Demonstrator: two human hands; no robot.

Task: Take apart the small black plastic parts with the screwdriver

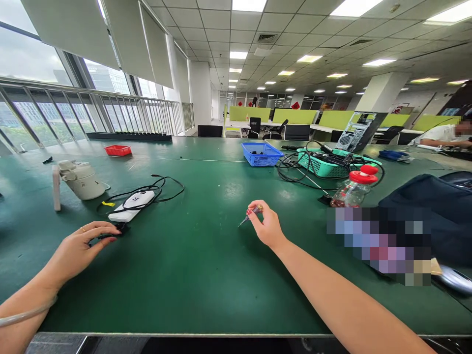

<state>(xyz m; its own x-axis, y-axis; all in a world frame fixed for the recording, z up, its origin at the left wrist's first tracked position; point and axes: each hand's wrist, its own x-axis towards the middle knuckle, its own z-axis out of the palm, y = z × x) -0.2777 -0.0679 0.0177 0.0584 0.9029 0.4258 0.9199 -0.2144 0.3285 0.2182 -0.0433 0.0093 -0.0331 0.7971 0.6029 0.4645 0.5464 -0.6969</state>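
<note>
1. Head view: the left hand (86, 241) lies low on the green counter (206, 265), wrist at the near left edge, a ring on one finger.
2. Its fingertips reach over a small black part (117, 230). Whether they pinch it or only rest on it, I cannot tell.
3. That part sits just beside a white device (132, 205), and a black cable (164, 189) loops around the device.
4. The right hand (267, 227) is out at mid-counter, thumb and fingertips closed on a screwdriver (250, 214). It's held slanted, tip down to the left and just above the counter.
5. The two hands are well apart.
6. Behind the left hand stands a white kettle (83, 181), and farther back there's a red tray (118, 150).
7. Beyond the right hand sits a blue basket (261, 154), with a green basket (324, 166) full of cables beside it.
8. A red-capped bottle (354, 189) stands to the right, next to a dark bag (424, 206).
9. A person (448, 133) sits at the far right.
</note>
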